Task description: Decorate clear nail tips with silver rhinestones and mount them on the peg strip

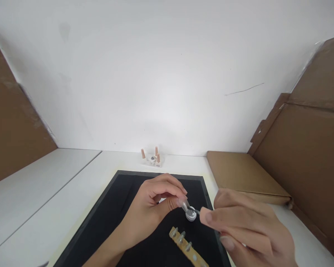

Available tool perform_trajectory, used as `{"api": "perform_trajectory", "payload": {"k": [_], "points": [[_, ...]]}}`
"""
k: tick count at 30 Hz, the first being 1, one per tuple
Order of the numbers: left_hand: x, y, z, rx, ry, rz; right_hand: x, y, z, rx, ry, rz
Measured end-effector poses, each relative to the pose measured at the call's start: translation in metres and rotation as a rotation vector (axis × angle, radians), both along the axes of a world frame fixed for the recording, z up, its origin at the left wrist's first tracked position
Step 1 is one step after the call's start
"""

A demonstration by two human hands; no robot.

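A small round white pot (190,218) sits on the black rectangular mat (125,194); its contents look greyish, partly hidden by the left hand's piece. The left hand (161,207) pinches that clear, curved plastic piece (185,205) over the pot; the right hand (247,226) grips a thin dark tool (197,211) pointing at it. Nearby lies a yellowish strip (187,253) bearing clear upright pieces (181,237). Behind, a clear plastic holder (151,163) carries peach-coloured cylindrical caps (143,153).
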State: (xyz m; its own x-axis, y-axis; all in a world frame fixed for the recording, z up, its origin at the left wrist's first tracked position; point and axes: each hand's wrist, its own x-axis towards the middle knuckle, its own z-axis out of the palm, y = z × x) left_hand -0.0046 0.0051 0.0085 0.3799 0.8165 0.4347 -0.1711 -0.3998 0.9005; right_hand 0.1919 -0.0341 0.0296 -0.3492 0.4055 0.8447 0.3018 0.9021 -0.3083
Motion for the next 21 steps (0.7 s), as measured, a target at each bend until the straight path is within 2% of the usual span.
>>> {"api": "perform_trajectory", "payload": {"k": [6, 10, 21], "points": [[-0.0009, 0.0020, -0.0018, -0.025, -0.014, -0.019, -0.0009, 0.0003, 0.0002, -0.026, -0.045, -0.052], [-0.0013, 0.0022, -0.0035, -0.025, -0.015, -0.024, -0.0002, 0.0012, -0.0011, 0.009, -0.009, -0.035], [-0.0013, 0.0024, -0.0025, -0.017, 0.014, -0.063, 0.0031, -0.0009, -0.0005, -0.026, -0.055, -0.060]]}}
